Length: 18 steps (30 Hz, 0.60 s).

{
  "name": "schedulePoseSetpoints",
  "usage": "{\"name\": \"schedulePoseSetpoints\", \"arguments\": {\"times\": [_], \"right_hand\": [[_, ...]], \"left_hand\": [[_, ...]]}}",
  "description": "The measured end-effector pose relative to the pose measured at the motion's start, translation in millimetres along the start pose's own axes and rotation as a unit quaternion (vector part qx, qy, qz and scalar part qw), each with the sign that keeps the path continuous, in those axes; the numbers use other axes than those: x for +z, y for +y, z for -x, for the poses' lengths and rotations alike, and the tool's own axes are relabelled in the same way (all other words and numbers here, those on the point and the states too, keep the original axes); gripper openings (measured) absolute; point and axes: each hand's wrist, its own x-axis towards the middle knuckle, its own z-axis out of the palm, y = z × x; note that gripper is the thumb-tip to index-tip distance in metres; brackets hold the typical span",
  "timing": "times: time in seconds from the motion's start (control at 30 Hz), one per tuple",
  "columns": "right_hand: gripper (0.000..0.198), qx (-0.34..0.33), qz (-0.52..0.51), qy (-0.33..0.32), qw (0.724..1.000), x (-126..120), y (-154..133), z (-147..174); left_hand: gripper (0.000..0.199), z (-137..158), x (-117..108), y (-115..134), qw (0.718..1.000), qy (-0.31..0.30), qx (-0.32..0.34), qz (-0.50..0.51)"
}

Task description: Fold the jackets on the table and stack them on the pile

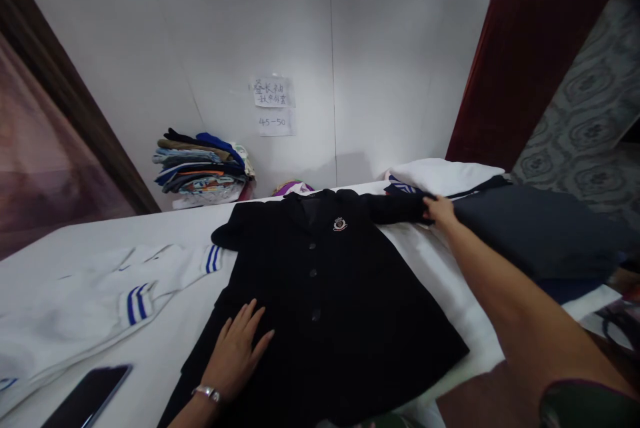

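A black blazer [355, 288] lies spread front side up, with a row of buttons down the middle and a crest badge on the chest. My left hand [239, 347] rests flat on its lower left front, fingers apart. At the upper right, my right hand [439, 209] grips the cuff end of the blazer's sleeve, which stretches out sideways. The opposite sleeve [231, 231] is bent or tucked near the shoulder, its lower part hidden.
A white garment with blue stripes [90, 301] and a phone [90, 396] lie on the white table [65, 241] at left. Folded clothes [205, 165] are stacked by the wall. Dark grey clothes [540, 231] and white cloth [445, 175] are piled at right.
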Motion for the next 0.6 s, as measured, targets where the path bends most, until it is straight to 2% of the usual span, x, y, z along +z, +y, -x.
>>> {"name": "schedulePoseSetpoints", "arguments": {"times": [0.07,0.17,0.23,0.3,0.37,0.43,0.47,0.57,0.6], "right_hand": [[0.029,-0.049,-0.001,0.084,0.995,-14.1,-35.9,-17.1],[0.021,-0.142,0.008,0.153,0.978,-23.9,-79.7,-26.5],[0.018,-0.219,0.021,0.152,0.963,-19.1,-99.6,-18.5],[0.017,-0.312,0.039,0.129,0.94,-6.9,-112.5,2.6],[0.016,-0.438,0.076,0.094,0.891,9.6,-118.4,37.4],[0.019,-0.576,0.143,0.022,0.805,27.0,-115.7,83.6],[0.02,-0.631,0.177,-0.036,0.754,35.2,-110.7,108.8],[0.02,-0.746,0.206,-0.23,0.59,53.4,-81.3,177.3],[0.021,-0.752,0.202,-0.284,0.559,56.2,-68.1,193.6]], "left_hand": [[0.056,-1.4,0.8,-1.1,1.0,0.001,-0.005,-0.011],[0.054,-7.0,-4.1,-0.6,1.0,-0.006,-0.02,0.008],[0.05,-13.0,-14.4,6.3,0.998,0.004,-0.028,0.053],[0.047,-21.3,-29.6,22.5,0.991,0.017,-0.021,0.134],[0.046,-32.9,-45.9,47.4,0.967,0.011,-0.01,0.253],[0.045,-48.2,-58.2,75.9,0.913,-0.028,-0.011,0.406],[0.047,-57.1,-61.6,89.0,0.87,-0.058,-0.018,0.489],[0.056,-83.3,-59.7,115.4,0.69,-0.13,-0.085,0.707],[0.059,-90.2,-56.1,119.1,0.633,-0.151,-0.118,0.75]]}}
